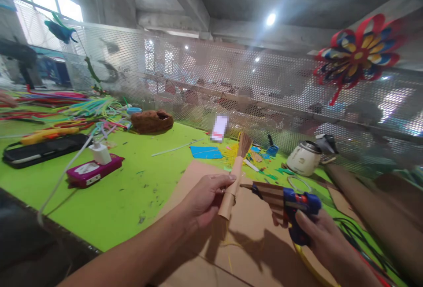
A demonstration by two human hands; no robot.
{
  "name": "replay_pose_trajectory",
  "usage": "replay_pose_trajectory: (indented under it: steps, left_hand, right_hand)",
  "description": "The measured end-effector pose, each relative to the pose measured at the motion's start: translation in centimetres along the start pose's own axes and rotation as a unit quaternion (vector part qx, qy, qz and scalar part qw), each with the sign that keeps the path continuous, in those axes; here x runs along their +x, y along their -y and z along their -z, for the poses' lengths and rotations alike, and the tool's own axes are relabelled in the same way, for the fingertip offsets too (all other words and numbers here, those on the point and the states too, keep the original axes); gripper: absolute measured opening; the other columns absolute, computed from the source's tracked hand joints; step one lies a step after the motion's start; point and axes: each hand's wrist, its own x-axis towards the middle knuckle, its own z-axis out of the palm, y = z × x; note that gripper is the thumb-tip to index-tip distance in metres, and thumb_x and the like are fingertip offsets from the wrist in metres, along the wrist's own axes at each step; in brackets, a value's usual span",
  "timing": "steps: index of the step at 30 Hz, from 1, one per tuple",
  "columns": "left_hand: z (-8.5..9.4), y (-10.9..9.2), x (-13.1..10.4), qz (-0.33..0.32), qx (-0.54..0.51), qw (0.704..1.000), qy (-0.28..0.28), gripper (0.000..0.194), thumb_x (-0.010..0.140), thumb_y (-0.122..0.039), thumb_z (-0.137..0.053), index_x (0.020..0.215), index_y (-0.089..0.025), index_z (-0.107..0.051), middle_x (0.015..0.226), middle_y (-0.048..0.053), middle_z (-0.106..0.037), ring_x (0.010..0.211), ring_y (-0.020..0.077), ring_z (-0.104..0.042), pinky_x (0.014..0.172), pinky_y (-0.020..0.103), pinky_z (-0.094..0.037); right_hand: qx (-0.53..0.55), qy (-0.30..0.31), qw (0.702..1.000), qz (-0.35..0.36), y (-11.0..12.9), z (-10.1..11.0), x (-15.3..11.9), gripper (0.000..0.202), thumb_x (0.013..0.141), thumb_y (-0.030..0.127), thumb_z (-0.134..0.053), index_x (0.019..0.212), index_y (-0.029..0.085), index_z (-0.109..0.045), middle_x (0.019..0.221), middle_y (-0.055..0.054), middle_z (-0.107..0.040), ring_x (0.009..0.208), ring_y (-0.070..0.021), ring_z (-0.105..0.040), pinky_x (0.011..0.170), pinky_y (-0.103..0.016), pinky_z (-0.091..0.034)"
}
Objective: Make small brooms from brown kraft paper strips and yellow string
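Observation:
My left hand (206,196) is closed round a rolled brown paper tube (227,204), held at a slant over the table. Thin brown paper strips (244,144) fan out like a brush from its far end. In my right hand (324,238) is a blue glue gun (302,205) with folded brown cardboard (272,195) wrapped round its front. The gun's dark tip points left, right beside the tube; whether they touch I cannot tell. Below both hands lies a large brown cardboard sheet (190,183).
A purple power strip (95,174) with a white plug, a black case (46,150) and colourful pipe cleaners (99,106) lie left on the green table (142,168). Yellow shreds (229,152) and a white pot (304,158) stand behind. Cables (357,238) run at right; a perforated screen (198,75) borders the back.

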Motion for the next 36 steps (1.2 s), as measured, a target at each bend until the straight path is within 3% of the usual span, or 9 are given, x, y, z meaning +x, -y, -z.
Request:
replay_pose_trajectory:
  steps: [4,10,15,20,27,33,36]
  left_hand:
    - [-0.1,0.1,-0.2,-0.020,0.016,0.999,0.034,0.021,0.066,-0.027,-0.071,0.075,-0.010,-0.063,0.062,0.002,-0.055,0.052,0.0087,-0.048,0.055,0.022,-0.039]
    - [-0.1,0.2,-0.2,-0.028,0.021,0.998,0.047,0.026,0.063,-0.031,-0.074,0.075,-0.010,-0.063,0.064,0.002,-0.055,0.056,0.0095,-0.048,0.059,0.023,-0.040]
    - [-0.1,0.1,-0.3,-0.028,0.030,0.998,0.047,0.026,0.066,-0.031,-0.072,0.080,-0.010,-0.065,0.070,0.006,-0.060,0.058,0.0111,-0.049,0.059,0.024,-0.042]
    - [-0.1,-0.1,-0.3,-0.025,0.013,0.999,0.043,0.023,0.065,-0.030,-0.072,0.076,-0.011,-0.065,0.065,0.005,-0.059,0.056,0.0115,-0.050,0.057,0.024,-0.042]
    - [-0.3,-0.2,-0.5,-0.028,0.002,0.999,0.030,0.022,0.064,-0.027,-0.073,0.076,-0.010,-0.066,0.063,0.004,-0.058,0.055,0.0104,-0.049,0.055,0.022,-0.041]
    - [-0.2,-0.3,-0.4,-0.025,0.000,1.000,0.010,0.019,0.069,-0.026,-0.068,0.079,-0.011,-0.064,0.068,0.006,-0.061,0.056,0.0110,-0.050,0.055,0.023,-0.041]
    - [0.0,-0.3,-0.1,-0.048,0.006,0.999,0.009,0.021,0.069,-0.027,-0.070,0.081,-0.011,-0.064,0.071,0.006,-0.062,0.059,0.0125,-0.054,0.058,0.024,-0.043]
  right_hand:
    - [0.014,-0.055,0.998,0.008,0.0,0.1,0.3,0.034,0.078,0.050,-0.062,0.079,0.017,-0.071,0.067,-0.007,-0.064,0.063,-0.0197,-0.058,0.055,-0.028,-0.043]
    - [0.009,-0.078,0.996,0.030,-0.1,0.2,0.7,0.036,0.079,0.050,-0.061,0.081,0.016,-0.071,0.070,-0.008,-0.066,0.061,-0.0196,-0.058,0.059,-0.031,-0.047]
    - [0.013,-0.039,0.999,0.022,0.4,-0.2,0.2,0.035,0.079,0.050,-0.061,0.076,0.016,-0.070,0.066,-0.007,-0.063,0.059,-0.0179,-0.055,0.055,-0.028,-0.044]
    - [0.041,-0.002,0.999,-0.008,0.3,-0.3,0.0,0.036,0.080,0.051,-0.058,0.076,0.017,-0.068,0.062,-0.004,-0.058,0.046,-0.0126,-0.042,0.045,-0.026,-0.036]
    - [0.053,-0.058,0.997,0.004,-0.3,0.1,0.5,0.038,0.077,0.053,-0.061,0.079,0.016,-0.068,0.069,-0.008,-0.064,0.056,-0.0182,-0.053,0.053,-0.030,-0.043]
    - [0.074,-0.004,0.997,-0.012,0.2,0.0,-0.2,0.039,0.074,0.053,-0.064,0.089,0.018,-0.068,0.069,-0.008,-0.066,0.055,-0.0181,-0.054,0.045,-0.027,-0.038]
    - [0.031,-0.031,0.999,-0.017,-0.1,0.7,0.4,0.041,0.076,0.056,-0.062,0.082,0.016,-0.070,0.067,-0.008,-0.065,0.058,-0.0202,-0.057,0.049,-0.029,-0.043]
